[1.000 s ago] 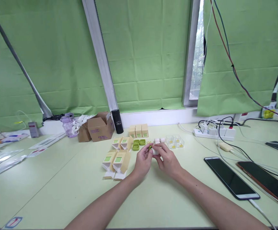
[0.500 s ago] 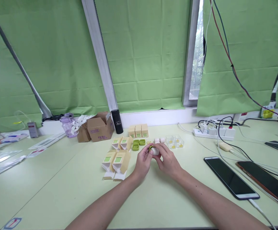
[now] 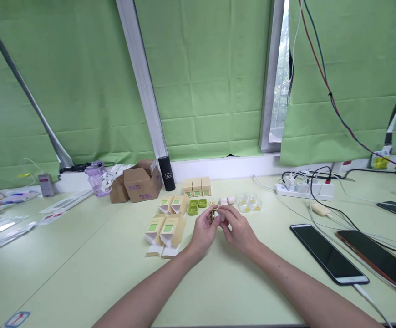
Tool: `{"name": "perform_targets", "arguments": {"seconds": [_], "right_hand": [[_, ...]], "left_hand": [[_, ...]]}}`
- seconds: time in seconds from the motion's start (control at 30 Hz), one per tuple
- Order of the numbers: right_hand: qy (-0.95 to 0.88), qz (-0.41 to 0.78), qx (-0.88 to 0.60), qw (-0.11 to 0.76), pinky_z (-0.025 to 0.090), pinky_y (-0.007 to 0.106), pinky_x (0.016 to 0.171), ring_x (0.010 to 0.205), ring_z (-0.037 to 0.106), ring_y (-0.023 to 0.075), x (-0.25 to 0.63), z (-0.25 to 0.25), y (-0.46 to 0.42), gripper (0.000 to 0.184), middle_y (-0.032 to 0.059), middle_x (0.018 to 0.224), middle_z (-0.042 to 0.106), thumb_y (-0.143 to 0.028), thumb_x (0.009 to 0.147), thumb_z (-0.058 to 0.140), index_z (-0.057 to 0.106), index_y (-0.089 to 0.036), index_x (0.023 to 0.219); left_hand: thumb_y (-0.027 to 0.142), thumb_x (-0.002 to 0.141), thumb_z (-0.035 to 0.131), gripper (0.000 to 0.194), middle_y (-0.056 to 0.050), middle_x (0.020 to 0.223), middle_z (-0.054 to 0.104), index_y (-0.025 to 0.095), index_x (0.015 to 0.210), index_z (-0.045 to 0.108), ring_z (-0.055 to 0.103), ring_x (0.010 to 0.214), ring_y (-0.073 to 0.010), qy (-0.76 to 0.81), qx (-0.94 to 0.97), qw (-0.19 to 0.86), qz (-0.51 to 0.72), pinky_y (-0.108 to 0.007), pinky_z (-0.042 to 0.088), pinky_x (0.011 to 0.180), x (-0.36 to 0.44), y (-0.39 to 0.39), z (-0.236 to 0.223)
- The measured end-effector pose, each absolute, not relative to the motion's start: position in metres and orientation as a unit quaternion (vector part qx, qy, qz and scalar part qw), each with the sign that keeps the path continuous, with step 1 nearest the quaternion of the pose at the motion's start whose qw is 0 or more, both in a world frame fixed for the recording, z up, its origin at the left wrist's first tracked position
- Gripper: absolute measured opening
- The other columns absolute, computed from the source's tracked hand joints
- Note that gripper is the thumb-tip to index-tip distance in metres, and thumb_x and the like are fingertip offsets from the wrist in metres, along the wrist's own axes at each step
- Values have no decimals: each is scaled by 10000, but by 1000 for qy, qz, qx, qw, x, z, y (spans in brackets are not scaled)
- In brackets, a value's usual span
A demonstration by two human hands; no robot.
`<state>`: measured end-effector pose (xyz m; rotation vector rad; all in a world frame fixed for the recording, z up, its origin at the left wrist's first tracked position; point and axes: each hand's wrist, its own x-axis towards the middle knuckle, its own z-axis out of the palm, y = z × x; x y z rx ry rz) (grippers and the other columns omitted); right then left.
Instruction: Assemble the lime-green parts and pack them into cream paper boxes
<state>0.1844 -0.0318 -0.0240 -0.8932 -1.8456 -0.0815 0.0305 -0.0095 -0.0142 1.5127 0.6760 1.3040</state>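
My left hand is closed around a small green piece, its thumb and fingers pinching the side. The fingers of my right hand are closed on a small white rounded piece that meets the green one. Fingers hide most of both pieces and how they join. Just beyond my left hand are several small green square holders. Past my fingertips lie tiny yellowish pieces and two white rounded pieces. A clear plastic tray with yellow spots stands behind my right hand.
Several opened cream boxes lie left of my hands, with upright boxes farther back. A cardboard carton and a black bottle stand by the wall. Phones, cables and a power strip occupy the right side.
The right fingers have shifted slightly to the left over the white piece, covering more of it. The green piece has turned a little. Things on the table have stayed put.
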Motion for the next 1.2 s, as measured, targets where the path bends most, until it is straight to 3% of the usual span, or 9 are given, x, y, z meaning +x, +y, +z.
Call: {"name": "perform_targets", "arguments": {"seconds": [0.37,0.5,0.6,0.73,1.03,1.1,1.2], "right_hand": [[-772,-42,-382,507,637,360,714,859,712,211,185,-24,-31,358,120,1190,656,-103,992,488,575,-240,1311],[-770,-37,-381,511,637,367,728,902,707,224,185,-25,-30,369,119,1191,651,-108,988,492,572,-246,1321],[-768,-23,-373,520,641,400,762,917,697,233,185,-24,-32,431,134,1258,632,-99,969,500,529,-255,1369],[-759,24,-377,530,642,428,770,825,681,220,186,-23,-33,555,144,1278,620,-107,923,558,445,-261,1444],[-716,81,-413,557,595,367,694,718,661,192,190,-28,-27,398,62,989,687,-142,902,576,538,-239,1286],[-706,105,-416,563,591,358,689,740,672,193,191,-25,-27,371,60,991,693,-156,898,577,552,-236,1260],[-678,151,-420,584,589,341,671,769,679,186,192,-20,-27,352,79,1085,701,-201,892,599,555,-235,1239]], "left_hand": [[485,870,764,550,-171,1321,696,154,1295,658,679,1213,-295,291,620,494,536,-448,566,1047,32,-7,-19],[477,864,772,548,-175,1330,693,150,1290,659,677,1219,-299,293,614,498,539,-454,568,1045,33,-8,-18],[462,862,780,562,-177,1373,675,147,1310,653,650,1271,-297,289,611,501,541,-457,533,1097,33,-8,-17],[472,853,790,647,-176,1294,717,135,1378,617,696,1180,-290,288,604,522,529,-463,561,1052,31,-6,-16],[442,762,885,819,-213,1432,633,140,1449,559,611,1338,-338,261,581,579,508,-482,529,1113,27,-4,-17],[432,769,883,851,-227,1428,628,138,1480,519,682,1239,-330,255,587,586,497,-474,568,1058,24,-5,-13],[494,841,796,795,-241,1409,623,152,1487,483,791,877,-249,276,599,570,489,-401,649,804,18,-5,-5]]}}
